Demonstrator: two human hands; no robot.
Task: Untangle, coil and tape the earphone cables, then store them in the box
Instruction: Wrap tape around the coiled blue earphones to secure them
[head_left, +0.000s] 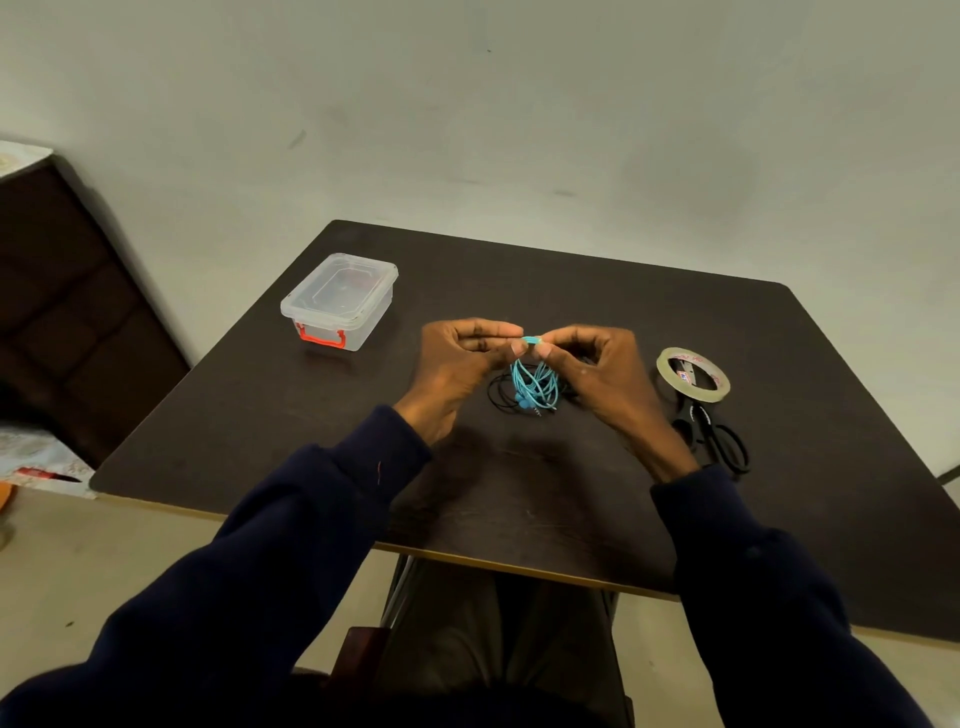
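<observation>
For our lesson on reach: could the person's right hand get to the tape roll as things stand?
Probably yes. The tape roll lies on the table just beside the right hand, nothing between them. Its fingers pinch the blue earphone cable, though, so that must be released first.

Two cables (535, 382); box (340, 301), tape (702, 396), scissors (714, 436): one each

Blue cable (535, 382): coiled, top pinched between left hand (457, 364) and right hand (597, 369), loops hanging. Black cable (500, 397): lying loose beneath both. Box (340, 301): clear, lidded, well left of left hand. Tape (693, 374): flat, right of right hand.
</observation>
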